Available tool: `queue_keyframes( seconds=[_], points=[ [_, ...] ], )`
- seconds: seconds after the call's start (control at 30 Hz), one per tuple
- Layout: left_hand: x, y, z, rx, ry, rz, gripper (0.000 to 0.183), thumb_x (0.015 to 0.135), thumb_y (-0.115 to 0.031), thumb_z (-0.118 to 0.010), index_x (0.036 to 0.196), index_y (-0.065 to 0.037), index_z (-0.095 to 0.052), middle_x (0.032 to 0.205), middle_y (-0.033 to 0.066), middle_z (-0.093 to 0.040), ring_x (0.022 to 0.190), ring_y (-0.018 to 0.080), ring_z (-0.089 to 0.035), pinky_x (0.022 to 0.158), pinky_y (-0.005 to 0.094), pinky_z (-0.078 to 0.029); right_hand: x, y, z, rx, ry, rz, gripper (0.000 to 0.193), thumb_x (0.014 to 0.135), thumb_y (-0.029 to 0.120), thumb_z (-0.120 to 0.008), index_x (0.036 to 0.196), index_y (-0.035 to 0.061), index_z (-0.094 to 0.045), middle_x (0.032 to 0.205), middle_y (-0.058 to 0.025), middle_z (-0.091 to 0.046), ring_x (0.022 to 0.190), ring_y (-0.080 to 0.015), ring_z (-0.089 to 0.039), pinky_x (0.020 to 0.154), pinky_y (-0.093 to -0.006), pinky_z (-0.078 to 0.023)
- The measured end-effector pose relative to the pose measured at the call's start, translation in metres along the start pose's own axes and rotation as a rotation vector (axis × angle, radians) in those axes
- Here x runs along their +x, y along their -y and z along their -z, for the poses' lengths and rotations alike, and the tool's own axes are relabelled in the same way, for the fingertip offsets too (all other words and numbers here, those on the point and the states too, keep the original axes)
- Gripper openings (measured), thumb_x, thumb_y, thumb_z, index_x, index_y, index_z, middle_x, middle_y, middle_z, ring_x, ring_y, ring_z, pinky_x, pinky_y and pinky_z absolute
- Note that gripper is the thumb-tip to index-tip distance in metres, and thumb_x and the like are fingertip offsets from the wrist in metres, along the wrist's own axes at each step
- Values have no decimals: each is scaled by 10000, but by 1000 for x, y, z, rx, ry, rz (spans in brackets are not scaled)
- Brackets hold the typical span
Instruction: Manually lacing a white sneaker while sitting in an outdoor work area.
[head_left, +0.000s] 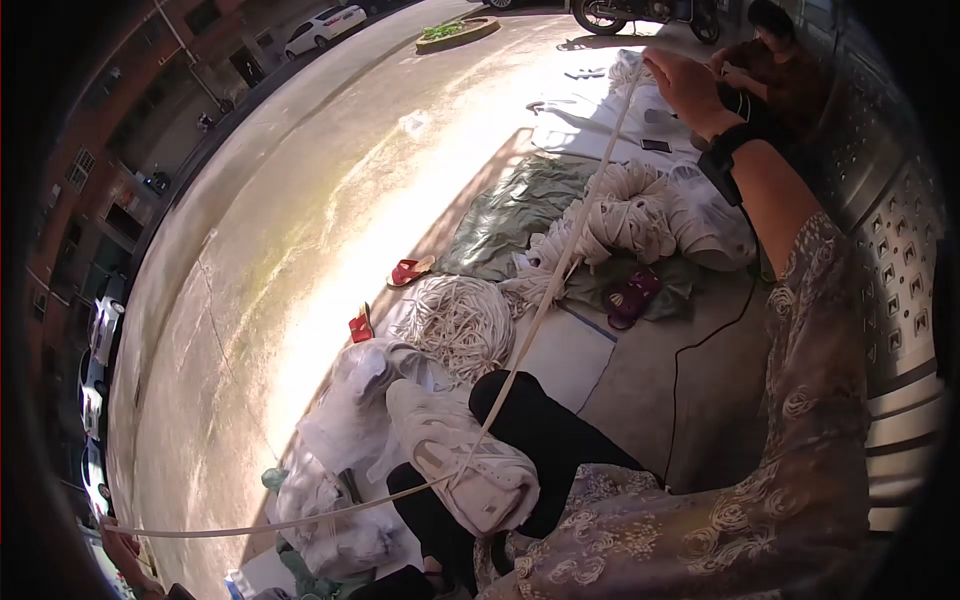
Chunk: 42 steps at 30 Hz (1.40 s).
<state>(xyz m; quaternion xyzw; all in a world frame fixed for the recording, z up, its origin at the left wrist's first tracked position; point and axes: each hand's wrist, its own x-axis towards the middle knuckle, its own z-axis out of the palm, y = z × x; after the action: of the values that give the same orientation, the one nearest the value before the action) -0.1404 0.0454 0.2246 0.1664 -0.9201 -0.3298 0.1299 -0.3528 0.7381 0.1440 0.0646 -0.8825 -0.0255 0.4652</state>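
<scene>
A long cream cord (549,295) stretches from my raised right hand (688,92) down to a pale wrapped bundle (465,455) on my lap. From there it runs left to my left hand (122,553) at the far lower-left rim. My right fingers are closed on the cord at the upper right, beyond the heaped cords. Only part of my left hand shows, pinching the cord's other stretch. The bundle rests over my dark-trousered legs; whether it is wound cord or folded cloth I cannot tell.
Coiled cream cord (455,325) and a larger cord heap (630,215) lie on the ground sheets. Plastic bags (335,500), red slippers (408,272) and a purple slipper (630,298) are scattered around. Another person (770,70) sits far right, near a perforated metal panel (895,260).
</scene>
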Motion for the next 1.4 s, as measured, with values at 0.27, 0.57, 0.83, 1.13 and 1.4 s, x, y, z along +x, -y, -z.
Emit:
queue_keyframes(
  seconds=[0.27, 0.57, 0.83, 1.13, 1.4],
  points=[
    [-38, 96, -56, 296, 717, 478, 290, 891, -276, -579, 795, -5, -618, 506, 55, -539, 384, 150, -512, 365, 252, -397, -127, 133, -30, 1147, 1061, -1015, 233, 872, 183, -545, 725, 10, -597, 606, -113, -628, 447, -180, -600, 406, -322, -490],
    [-131, 128, -199, -715, 844, 452, 366, 964, -306, -478, 753, -30, -596, 618, 28, -568, 515, 88, -522, 504, 205, -407, -235, 312, 54, 1602, 1778, -843, 286, 914, 348, -564, 853, 76, -628, 700, 33, -529, 546, -63, -453, 524, -199, -420],
    [-151, 75, -234, -352, 701, -345, 230, 891, -125, -577, 715, 18, -541, 769, 106, -608, 869, 210, -624, 681, 302, -463, -233, 387, 31, 1793, 1561, -937, 213, 919, 255, -583, 828, 70, -636, 648, 48, -529, 526, -16, -440, 452, -179, -338],
    [-145, 75, -250, -308, 577, -433, 238, 873, -103, -577, 697, 38, -500, 912, 174, -626, 819, 287, -607, 720, 328, -466, -232, 386, 33, 1774, 1281, -750, 134, 886, 146, -614, 820, 30, -626, 694, 47, -574, 595, -9, -490, 518, -167, -398],
    [-144, 74, -252, -345, 592, -388, 241, 894, -120, -553, 722, 44, -512, 918, 153, -622, 787, 244, -583, 723, 305, -458, -237, 396, 40, 1778, 1101, -625, 60, 828, 47, -656, 837, -7, -633, 729, 39, -590, 687, -7, -496, 599, -184, -430]
  ],
)
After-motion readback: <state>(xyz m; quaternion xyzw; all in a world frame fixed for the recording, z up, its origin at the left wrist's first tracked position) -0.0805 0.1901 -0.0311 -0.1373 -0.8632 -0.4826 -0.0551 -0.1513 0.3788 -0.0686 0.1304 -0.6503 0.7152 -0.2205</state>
